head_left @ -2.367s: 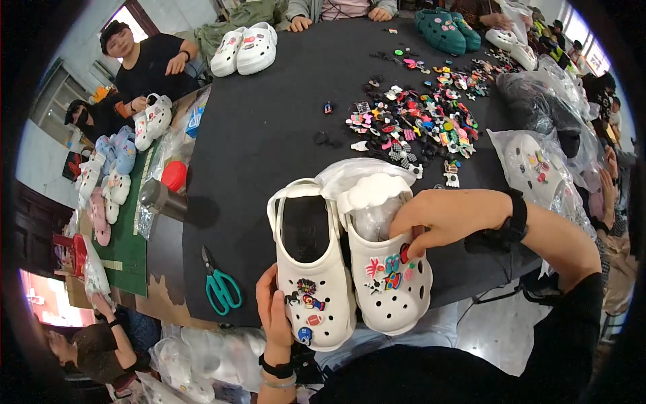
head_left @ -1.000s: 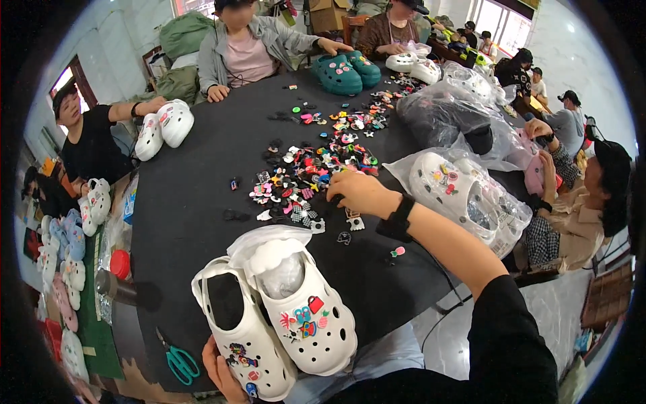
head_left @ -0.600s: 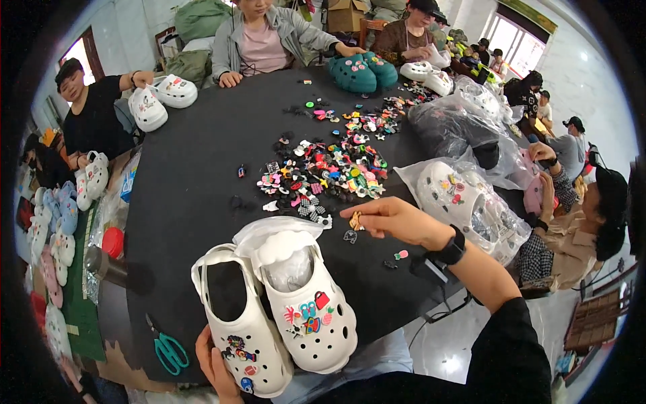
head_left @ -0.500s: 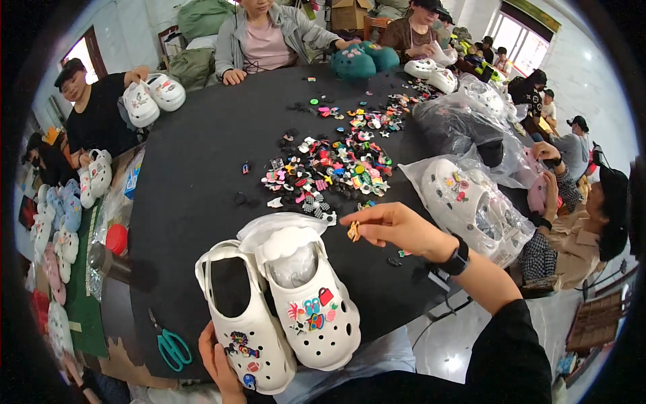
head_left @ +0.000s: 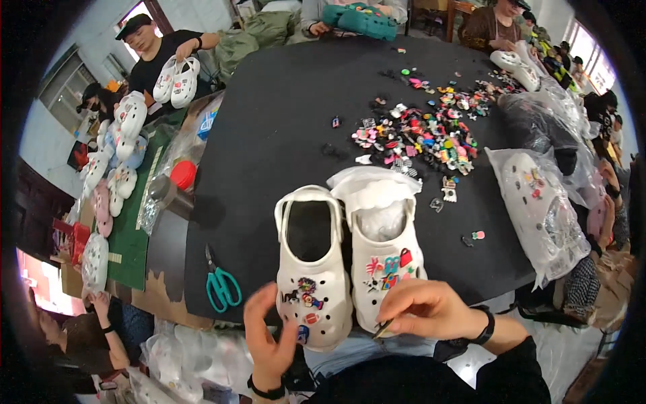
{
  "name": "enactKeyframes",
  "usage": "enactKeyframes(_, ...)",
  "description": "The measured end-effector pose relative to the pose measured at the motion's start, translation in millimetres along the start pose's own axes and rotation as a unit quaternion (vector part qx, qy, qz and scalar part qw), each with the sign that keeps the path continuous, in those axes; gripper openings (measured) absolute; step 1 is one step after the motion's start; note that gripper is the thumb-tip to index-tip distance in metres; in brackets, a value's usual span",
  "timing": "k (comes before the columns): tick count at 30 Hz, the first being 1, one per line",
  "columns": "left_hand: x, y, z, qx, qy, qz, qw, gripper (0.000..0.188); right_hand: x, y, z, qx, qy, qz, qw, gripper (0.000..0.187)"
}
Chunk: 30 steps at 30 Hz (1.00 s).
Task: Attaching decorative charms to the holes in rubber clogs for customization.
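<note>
Two white clogs lie side by side in front of me, toes toward me. The left clog [head_left: 330, 323] carries several charms along its left side. Its partner, the right clog [head_left: 367, 296], has a cluster of colourful charms and clear plastic stuffed in its opening. My left hand [head_left: 266, 337] is beside the left clog's toe, thumb and fingers apart with nothing between them. Over the right clog's toe, my right hand [head_left: 431, 306] pinches a small shoe charm [head_left: 382, 330], seen edge-on. The fingers cover part of that clog's front.
A pile of loose charms [head_left: 424, 138] spreads over the black table [head_left: 269, 128]. Teal-handled scissors [head_left: 223, 288] lie at left, near a jar with a red lid [head_left: 183, 175]. Bagged clogs [head_left: 538, 212] lie at right. Co-workers around the table handle other clogs.
My right hand has brought the charm from near the pile down to the right clog's toe. My left hand has opened beside the left clog. The view has swung left and downward.
</note>
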<state>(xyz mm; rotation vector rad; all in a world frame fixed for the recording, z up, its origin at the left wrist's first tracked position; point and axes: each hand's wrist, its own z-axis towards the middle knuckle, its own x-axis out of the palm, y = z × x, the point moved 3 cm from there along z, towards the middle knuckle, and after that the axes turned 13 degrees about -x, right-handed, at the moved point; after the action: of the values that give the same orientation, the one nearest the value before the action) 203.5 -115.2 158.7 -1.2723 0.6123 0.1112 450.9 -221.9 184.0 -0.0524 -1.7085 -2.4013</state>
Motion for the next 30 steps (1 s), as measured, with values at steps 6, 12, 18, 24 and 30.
enactKeyframes(6, -10, -43, -30, 0.155, 0.185, -0.101, 0.965, 0.045, 60, -25, 12, -0.012, -0.019, 0.187, 0.982, 0.017)
enactKeyframes(12, -3, -34, -13, -0.020, 0.030, -0.217, 0.975, 0.015, 69, -25, 23, -0.010, -0.014, 0.118, 0.993, 0.026)
enactKeyframes(18, -17, 6, 39, -0.184, 0.055, -0.179, 0.965, 0.019, 28, -6, 17, -0.174, -0.055, -0.295, 0.938, 0.028)
enactKeyframes(24, -11, 16, 61, -0.245, 0.151, -0.166, 0.943, 0.014, 12, -21, 10, -0.115, -0.095, -0.250, 0.957, 0.022)
enactKeyframes(30, -6, 14, 74, -0.253, 0.215, -0.194, 0.923, 0.015, 8, -24, 8, -0.125, -0.107, -0.226, 0.960, 0.019)
